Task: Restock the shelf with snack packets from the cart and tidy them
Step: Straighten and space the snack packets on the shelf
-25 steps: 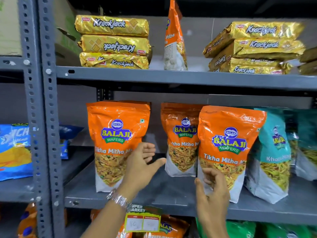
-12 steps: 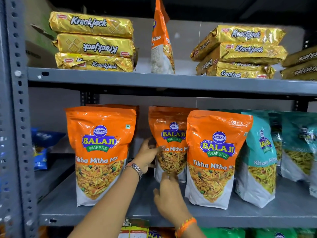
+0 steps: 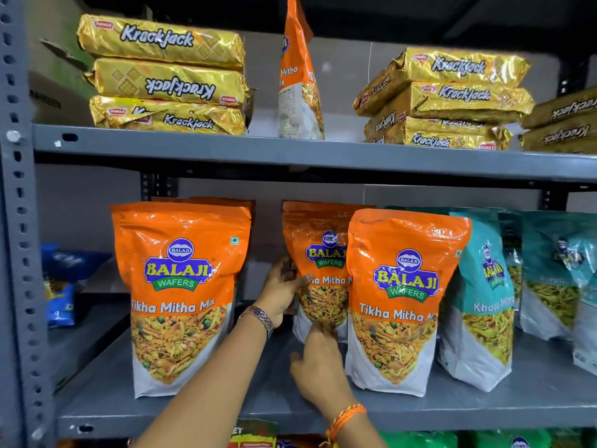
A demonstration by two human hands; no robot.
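Three orange Balaji Tikha Mitha Mix packets stand upright on the grey middle shelf [image 3: 226, 405]. The middle packet [image 3: 318, 250] stands further back. My left hand [image 3: 281, 291], with a metal watch at the wrist, grips its left edge, thumb across the front. My right hand [image 3: 318, 367], with an orange thread band at the wrist, touches its lower front with the fingertips. A left packet [image 3: 179, 286] and a right packet [image 3: 400, 292] stand nearer the shelf's front edge on either side of my hands.
Teal Balaji packets [image 3: 484, 295] stand to the right. On the upper shelf [image 3: 290, 153] lie stacks of gold Krackjack packs [image 3: 164, 76] and one upright orange packet [image 3: 298, 76]. A grey perforated post [image 3: 19, 253] rises at the left, with blue packets [image 3: 59, 286] behind it.
Both hands have moved in from the front packets to the middle packet at the back. The left hand now grips its edge. The view has shifted closer and to the left.
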